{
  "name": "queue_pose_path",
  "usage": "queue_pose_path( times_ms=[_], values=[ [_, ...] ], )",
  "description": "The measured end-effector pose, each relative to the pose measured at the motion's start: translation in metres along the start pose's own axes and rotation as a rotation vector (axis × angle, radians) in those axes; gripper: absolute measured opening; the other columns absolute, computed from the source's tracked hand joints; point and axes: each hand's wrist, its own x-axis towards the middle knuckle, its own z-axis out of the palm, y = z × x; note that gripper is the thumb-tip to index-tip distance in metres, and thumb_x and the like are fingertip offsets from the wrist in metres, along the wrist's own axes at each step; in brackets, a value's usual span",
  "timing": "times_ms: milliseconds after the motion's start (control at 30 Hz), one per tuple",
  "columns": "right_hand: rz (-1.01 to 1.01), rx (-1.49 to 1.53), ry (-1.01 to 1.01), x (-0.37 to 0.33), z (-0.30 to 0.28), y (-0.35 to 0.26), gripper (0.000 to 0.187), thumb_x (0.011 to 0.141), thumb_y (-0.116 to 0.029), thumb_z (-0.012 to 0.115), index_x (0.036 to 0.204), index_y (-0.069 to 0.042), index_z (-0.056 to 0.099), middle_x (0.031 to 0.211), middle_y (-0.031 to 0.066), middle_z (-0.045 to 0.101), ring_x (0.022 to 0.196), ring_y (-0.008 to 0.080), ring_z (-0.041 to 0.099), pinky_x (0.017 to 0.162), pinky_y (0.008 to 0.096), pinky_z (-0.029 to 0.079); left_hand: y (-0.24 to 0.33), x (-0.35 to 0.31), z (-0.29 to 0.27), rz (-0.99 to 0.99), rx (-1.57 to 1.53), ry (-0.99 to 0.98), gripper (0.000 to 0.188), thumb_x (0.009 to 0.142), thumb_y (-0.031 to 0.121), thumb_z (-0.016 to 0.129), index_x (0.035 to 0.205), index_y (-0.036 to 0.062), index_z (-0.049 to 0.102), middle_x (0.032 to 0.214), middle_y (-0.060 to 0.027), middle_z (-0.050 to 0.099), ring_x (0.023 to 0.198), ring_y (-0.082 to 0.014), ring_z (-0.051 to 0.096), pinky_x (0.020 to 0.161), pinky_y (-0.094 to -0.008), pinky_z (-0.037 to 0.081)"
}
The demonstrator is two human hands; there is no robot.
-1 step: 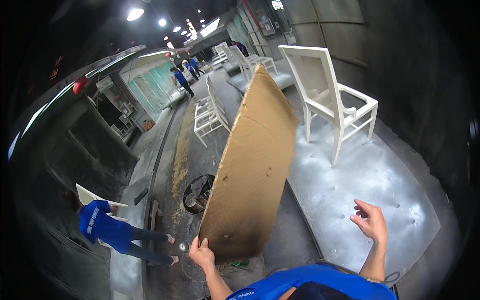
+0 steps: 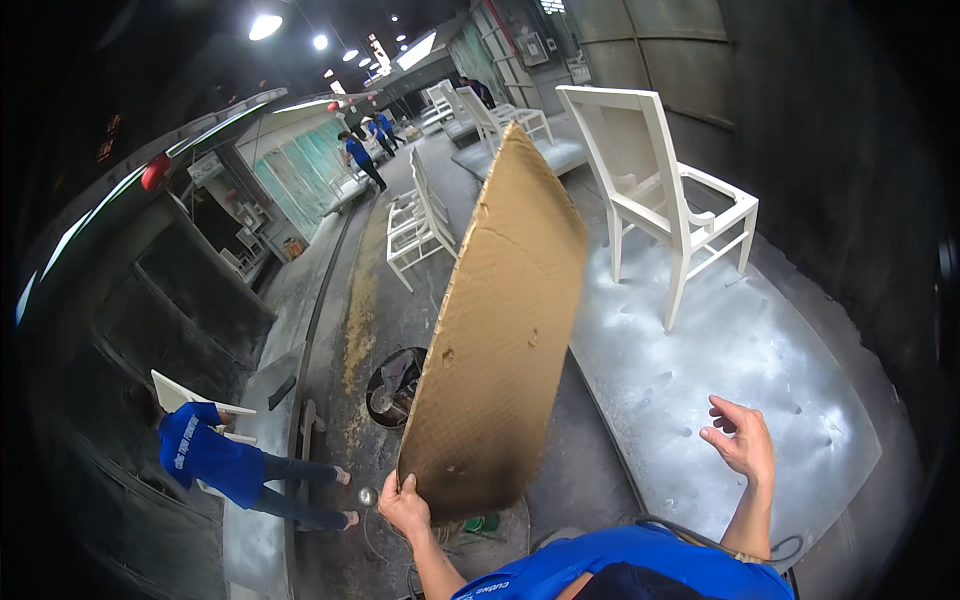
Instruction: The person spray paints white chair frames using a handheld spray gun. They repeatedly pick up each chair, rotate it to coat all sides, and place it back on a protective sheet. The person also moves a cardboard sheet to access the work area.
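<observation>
My left hand (image 2: 406, 508) grips the lower left corner of a large brown cardboard sheet (image 2: 505, 320), thumb on the face toward me. The sheet stands up tilted, darkened along its lower end, with a few small holes and a crease. My right hand (image 2: 740, 437) is raised over a white-dusted platform (image 2: 690, 380), fingers bent and apart, nothing in it. Beyond it on that platform stands an unseated white chair frame (image 2: 655, 190).
Another white chair frame (image 2: 420, 225) stands on the floor behind the sheet. A round dark bin (image 2: 392, 392) with cans sits left of the cardboard. At left, a person in a blue shirt (image 2: 212, 452) handles a white chair part. More people (image 2: 365, 160) work far back.
The cardboard sheet has swung slightly left at its top and right edge, showing a little more of the platform's edge. My hands stay nearly in place.
</observation>
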Motion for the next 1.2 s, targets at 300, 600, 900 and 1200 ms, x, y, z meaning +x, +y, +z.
queue_pose_path(
  times_ms=[300,600,900,1200],
  values=[
    [0.063,-0.054,0.052,0.134,0.057,0.006,0.062,0.079,-0.026,0.089,0.130,0.002,0.068,0.103,0.0197,0.077,0.086,0.0271,0.076,0.076,0.0365,0.059,-0.033,0.105,0.126,-0.012,-0.085,0.026,0.025,0.087,-0.007,0.069,0.110,-0.0042,0.075,0.095,-0.0068,0.079,0.085,-0.0136,0.069,0.081,-0.0301,0.054],
    [-0.013,0.019,0.123,0.259,0.121,-0.032,0.059,0.081,-0.019,0.087,0.132,0.003,0.067,0.104,0.0200,0.077,0.087,0.0264,0.076,0.082,0.0371,0.061,-0.051,0.233,0.267,-0.100,-0.257,-0.082,0.026,0.087,-0.008,0.069,0.111,-0.0041,0.076,0.095,-0.0061,0.079,0.085,-0.0123,0.070,0.080,-0.0295,0.055],
    [0.149,-0.003,0.197,0.330,0.131,-0.012,0.060,0.081,-0.023,0.088,0.130,0.005,0.068,0.102,0.0178,0.077,0.086,0.0230,0.075,0.081,0.0358,0.060,-0.062,0.279,0.435,-0.128,-0.089,-0.216,0.028,0.085,0.003,0.076,0.113,0.0005,0.077,0.096,-0.0146,0.080,0.087,-0.0237,0.075,0.084,-0.0356,0.055],
    [0.104,-0.090,0.239,0.395,0.090,-0.001,0.060,0.084,-0.018,0.083,0.137,0.002,0.064,0.110,0.0194,0.077,0.098,0.0254,0.075,0.090,0.0373,0.058,-0.045,0.313,0.547,-0.088,-0.007,-0.389,0.033,0.087,0.004,0.076,0.120,-0.0050,0.073,0.106,-0.0190,0.078,0.092,-0.0253,0.074,0.089,-0.0370,0.054]
  ],
)
